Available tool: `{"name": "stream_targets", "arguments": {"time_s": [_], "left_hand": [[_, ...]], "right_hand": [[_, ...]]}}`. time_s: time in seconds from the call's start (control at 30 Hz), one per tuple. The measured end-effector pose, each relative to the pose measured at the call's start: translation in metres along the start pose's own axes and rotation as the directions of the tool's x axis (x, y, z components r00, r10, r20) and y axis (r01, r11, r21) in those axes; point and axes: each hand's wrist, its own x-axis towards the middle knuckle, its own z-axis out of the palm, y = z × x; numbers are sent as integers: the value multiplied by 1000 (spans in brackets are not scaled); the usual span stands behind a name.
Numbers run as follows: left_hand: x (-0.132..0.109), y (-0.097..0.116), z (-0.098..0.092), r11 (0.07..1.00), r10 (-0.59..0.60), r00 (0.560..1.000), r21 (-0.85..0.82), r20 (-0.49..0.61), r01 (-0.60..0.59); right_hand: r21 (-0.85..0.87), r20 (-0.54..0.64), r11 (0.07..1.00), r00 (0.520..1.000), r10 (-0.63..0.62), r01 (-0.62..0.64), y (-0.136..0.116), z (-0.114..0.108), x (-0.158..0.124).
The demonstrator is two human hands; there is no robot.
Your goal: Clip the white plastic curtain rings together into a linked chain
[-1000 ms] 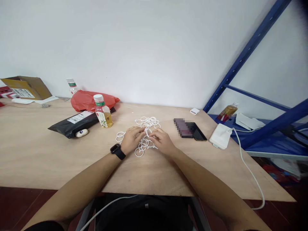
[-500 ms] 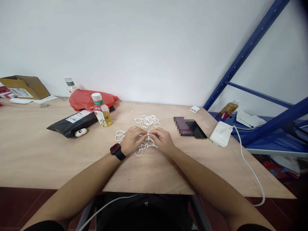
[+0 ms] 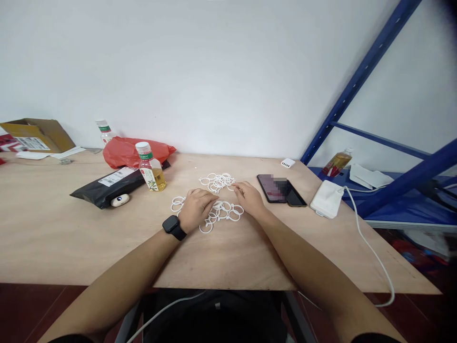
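Observation:
White plastic rings with small eyelets, like curtain rings, lie in two loose groups. The far group is overlapped and bunched; a nearer group spreads out beneath and between my hands. My left hand, wearing a black watch at the wrist, hovers over the nearer rings' left side. Its thumb and fingers are pinched together, and what they hold is hidden. My right hand reaches to the far group's right edge, thumb and index closed at a white ring there.
Left of the rings stand a drink bottle, a black parcel bag, a small white case and a red plastic bag. Two phones and a white power bank with a cable lie right. A blue rack stands beyond.
My hands were together over the nearer rings, fingertips meeting at a small white piece. My right hand has moved away to the far group; my left hand has stayed nearly in place.

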Motion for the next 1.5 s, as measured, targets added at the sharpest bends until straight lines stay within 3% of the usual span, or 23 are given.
{"name": "stream_targets", "arguments": {"time_s": [0.1,0.2,0.37,0.47,0.53,0.67,0.77,0.83,1.03,1.17,1.33,1.4,1.5], "left_hand": [[-1,-2,2,1000,-28,1000,0,-1,28],[-2,-4,3,998,-58,998,-22,12,59],[-1,-4,2,994,-92,995,-64,27,93],[0,-3,2,981,-131,991,-144,11,131],[0,-2,2,953,-182,983,-247,-7,175],[0,-4,7,790,-355,935,-528,19,311],[1,-4,8,645,-400,910,-672,110,365],[1,-3,7,604,-394,910,-709,132,364],[0,9,4,723,-316,939,-607,135,330],[-1,12,4,850,-211,971,-470,110,238],[0,7,-2,956,-45,996,-285,75,64],[0,5,-3,968,-9,996,-251,87,31],[0,3,-1,975,-7,995,-222,101,29]], "right_hand": [[-185,136,977,981,135,-109,16,0,5],[-252,227,955,950,216,-157,20,2,7],[-223,201,959,954,221,-175,15,3,4],[-93,102,993,991,86,-77,2,-1,-2],[15,32,996,995,-94,93,-11,-5,-7],[106,18,915,919,-394,390,-36,-7,-17],[115,41,884,887,-460,453,-43,-5,-21],[136,46,878,882,-468,459,-42,-3,-21],[230,-18,931,958,-287,283,-36,5,-19],[233,93,947,964,-249,222,-36,10,-18],[232,82,956,976,-201,178,-35,-6,-14],[245,191,955,958,-216,166,-35,-18,-14],[245,436,952,856,-276,182,-40,-31,-18]]}}
